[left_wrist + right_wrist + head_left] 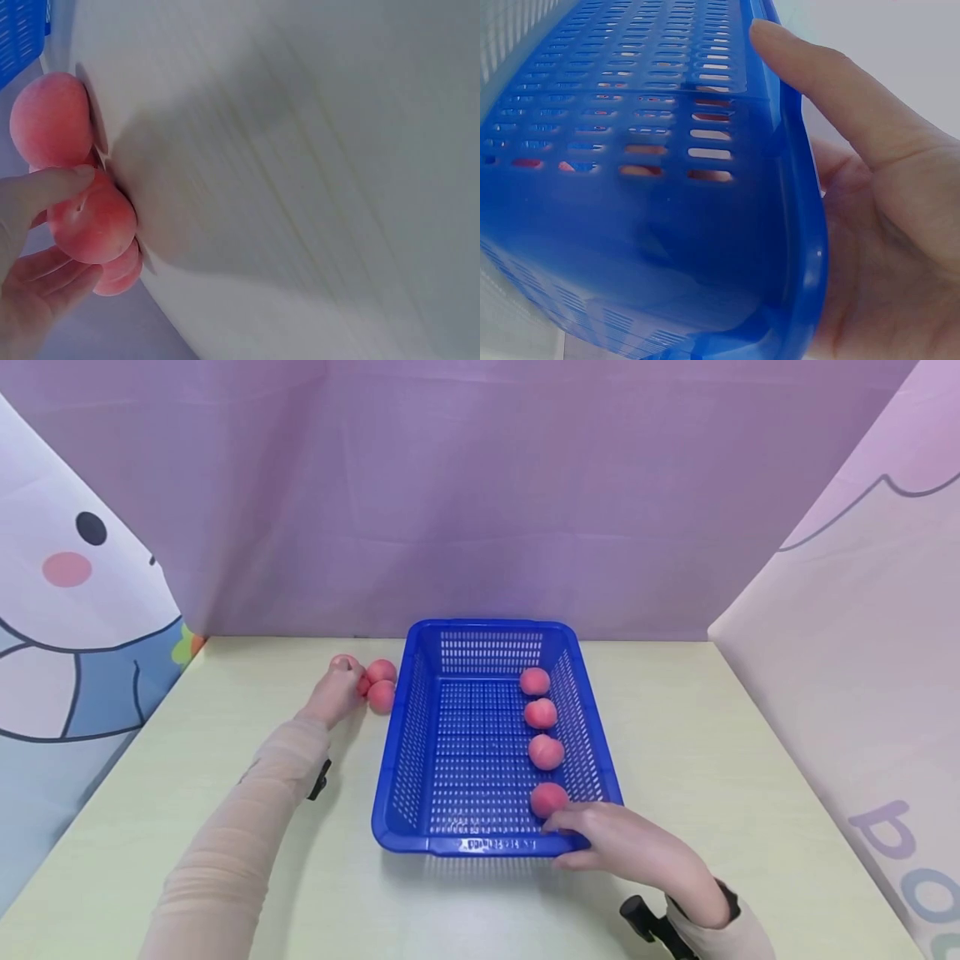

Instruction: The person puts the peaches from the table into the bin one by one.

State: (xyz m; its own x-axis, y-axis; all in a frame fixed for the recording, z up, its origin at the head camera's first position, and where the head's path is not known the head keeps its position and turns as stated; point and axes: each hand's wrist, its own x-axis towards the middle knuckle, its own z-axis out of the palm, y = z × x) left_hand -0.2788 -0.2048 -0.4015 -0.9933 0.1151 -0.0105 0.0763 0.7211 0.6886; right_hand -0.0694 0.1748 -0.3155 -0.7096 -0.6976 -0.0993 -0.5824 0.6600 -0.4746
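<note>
On the table left of the blue basket (402, 727), my left hand (335, 695) is at a small cluster of peaches. Its thumb and fingers are around one red-pink peach (91, 229), and another peach (51, 120) lies right beside the thumb. Two more peaches, a rear one (382, 672) and a front one (381, 697), sit between this hand and the basket. My right hand (618, 843) grips the basket's near right corner, thumb (817, 71) outside under the rim and fingers over it. Inside, several peaches, the nearest one (549, 800) by my right fingers, form a row along the right wall.
The pale table (690, 735) ends at a purple cloth backdrop (480, 502). Printed cloth panels stand at the left (82, 593) and right (862, 693). The left part of the basket's floor (472, 752) shows its perforated mesh.
</note>
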